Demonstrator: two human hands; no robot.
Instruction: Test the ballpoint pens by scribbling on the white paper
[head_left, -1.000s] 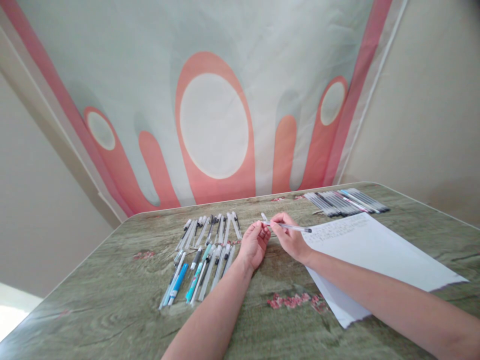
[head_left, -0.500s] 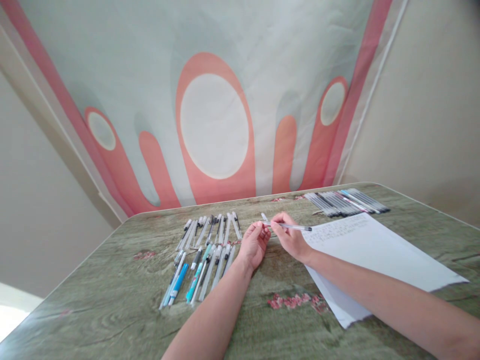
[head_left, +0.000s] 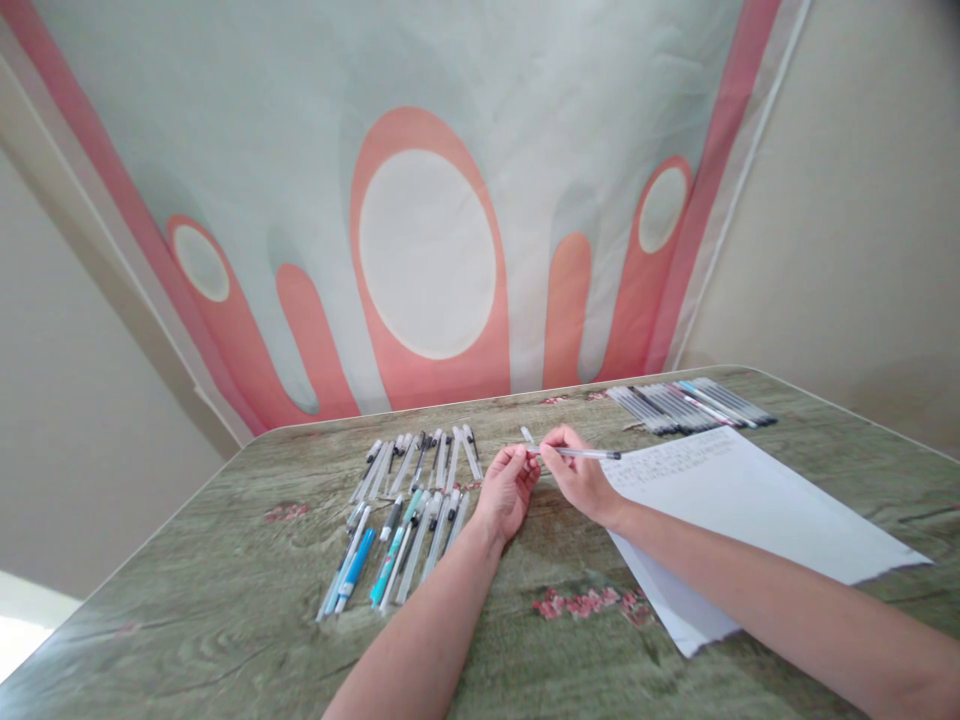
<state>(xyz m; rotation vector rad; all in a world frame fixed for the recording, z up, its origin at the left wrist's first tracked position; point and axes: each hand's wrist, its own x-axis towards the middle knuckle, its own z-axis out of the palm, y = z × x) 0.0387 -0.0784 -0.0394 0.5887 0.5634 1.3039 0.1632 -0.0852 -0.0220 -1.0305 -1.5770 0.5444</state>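
Over the middle of the table, both hands meet at a thin, clear-barrelled pen (head_left: 592,454) with a dark end pointing right. My right hand (head_left: 579,478) is closed on its barrel. At the pen's other end, my left hand (head_left: 510,490) pinches the tip between thumb and fingers; that end is mostly hidden. Just behind the hands lies a small whitish piece (head_left: 527,435), partly covered. Right of my right hand is a white sheet of paper (head_left: 720,510) with rows of handwriting near its top; my right forearm crosses above it.
Two rows of pens and pen parts lie at the left: a far row (head_left: 409,462) and a near row (head_left: 397,550) with blue and teal ones. A neat row of clear pens (head_left: 686,405) lies at the back right. The wood-patterned table (head_left: 225,580) meets a printed cloth (head_left: 427,250) behind.
Both hands keep their hold on the pen in almost the same place. The whole view has shifted very slightly.
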